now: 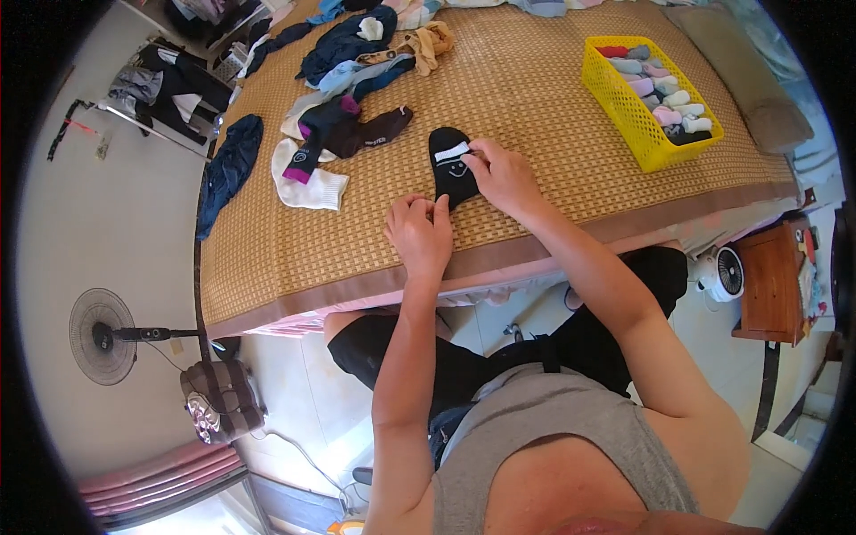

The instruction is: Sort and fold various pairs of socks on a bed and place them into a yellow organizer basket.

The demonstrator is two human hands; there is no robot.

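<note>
Reaching up from the lower frame, the left hand (pixel 419 234) pinched the near end of a black sock (pixel 451 166) at centre on the bed's woven mat (pixel 535 107). The right hand (pixel 505 176) pressed its middle, fingers (pixel 475 161) curled on it. Both hands hid much of the sock.

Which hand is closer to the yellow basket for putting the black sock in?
Probably the right hand: it rests on the black sock on the side toward the yellow basket. The left hand pinches the sock's near end.
</note>
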